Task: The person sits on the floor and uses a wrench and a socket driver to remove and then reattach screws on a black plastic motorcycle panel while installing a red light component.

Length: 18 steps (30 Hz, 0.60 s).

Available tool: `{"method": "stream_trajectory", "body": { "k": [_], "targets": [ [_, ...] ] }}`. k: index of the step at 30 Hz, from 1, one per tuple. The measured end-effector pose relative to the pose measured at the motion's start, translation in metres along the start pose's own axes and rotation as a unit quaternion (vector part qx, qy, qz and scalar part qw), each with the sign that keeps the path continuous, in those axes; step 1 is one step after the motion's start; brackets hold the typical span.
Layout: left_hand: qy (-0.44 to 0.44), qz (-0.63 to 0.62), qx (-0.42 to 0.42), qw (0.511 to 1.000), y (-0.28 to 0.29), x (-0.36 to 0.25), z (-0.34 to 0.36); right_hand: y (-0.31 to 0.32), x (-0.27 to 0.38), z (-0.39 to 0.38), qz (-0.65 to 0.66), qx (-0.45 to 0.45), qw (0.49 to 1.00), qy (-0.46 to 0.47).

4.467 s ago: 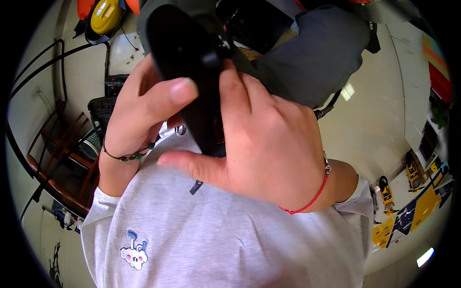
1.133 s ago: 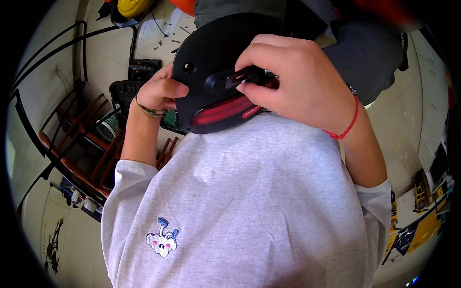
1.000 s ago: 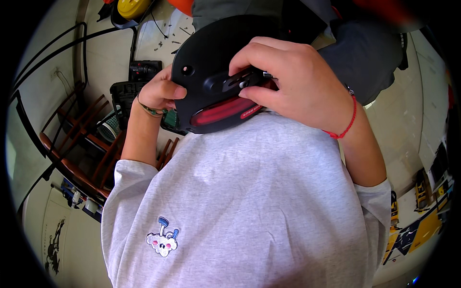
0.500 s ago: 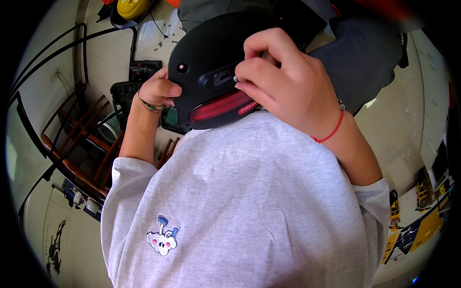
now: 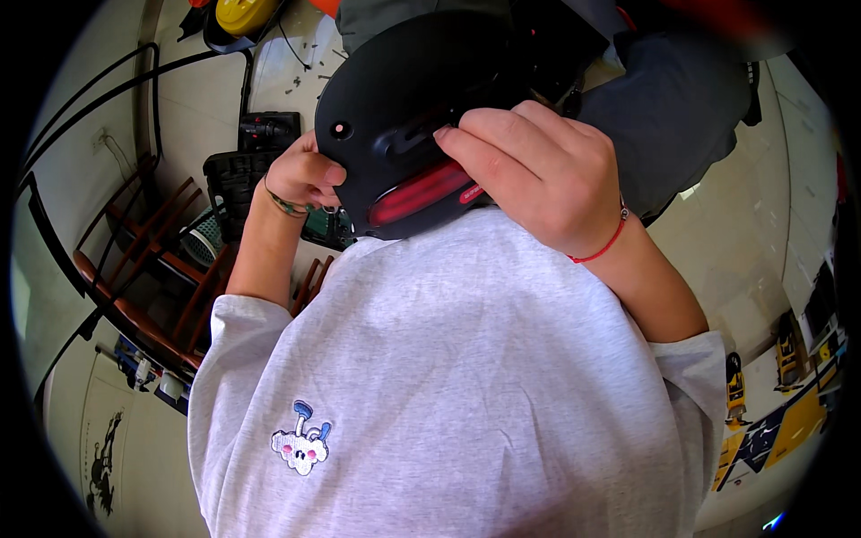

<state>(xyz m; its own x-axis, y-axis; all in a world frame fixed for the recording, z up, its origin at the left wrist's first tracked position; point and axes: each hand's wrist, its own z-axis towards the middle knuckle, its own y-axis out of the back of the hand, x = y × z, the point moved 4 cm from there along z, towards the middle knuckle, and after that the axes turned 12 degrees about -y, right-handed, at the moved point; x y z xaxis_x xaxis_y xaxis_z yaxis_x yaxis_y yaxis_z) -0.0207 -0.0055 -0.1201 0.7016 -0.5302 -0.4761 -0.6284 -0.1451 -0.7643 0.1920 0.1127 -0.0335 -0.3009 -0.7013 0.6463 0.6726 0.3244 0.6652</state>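
Note:
A black, curved plastic panel (image 5: 404,76) lies tilted above my pale grey shirt, with a long red translucent strip (image 5: 411,195) along its lower part and a small hole near its left end. My left hand (image 5: 307,173) grips that left edge, thumb on the face and the other fingers partly behind it. Over the raised slotted fitting (image 5: 404,139), my right hand (image 5: 543,175) is curled with its fingertips pressed close together; whatever they hold, if anything, is hidden.
Dark grey trousered legs (image 5: 659,108) are beyond the panel. On the floor are small screws, an open black tool case (image 5: 224,184) and a yellow helmet-like object (image 5: 244,14). Wooden chairs (image 5: 134,282) stand at the left; yellow-and-black items (image 5: 789,421) line the right.
The panel has swung from nearly edge-on to face up since the oldest frame. In the last half second my right fingers have lowered and curled, hiding the small pale piece at their tips.

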Motion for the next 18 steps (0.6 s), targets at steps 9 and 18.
{"method": "stream_trajectory", "body": {
  "k": [9,18],
  "targets": [
    [0.097,0.075,-0.052,0.991,-0.028,0.004,0.024,-0.017,-0.023,-0.01,-0.033,-0.02,0.996,-0.08],
    [0.072,0.134,-0.081,0.985,-0.031,0.01,0.048,-0.001,-0.018,-0.02,-0.119,0.007,0.968,-0.222]
  ]
}}
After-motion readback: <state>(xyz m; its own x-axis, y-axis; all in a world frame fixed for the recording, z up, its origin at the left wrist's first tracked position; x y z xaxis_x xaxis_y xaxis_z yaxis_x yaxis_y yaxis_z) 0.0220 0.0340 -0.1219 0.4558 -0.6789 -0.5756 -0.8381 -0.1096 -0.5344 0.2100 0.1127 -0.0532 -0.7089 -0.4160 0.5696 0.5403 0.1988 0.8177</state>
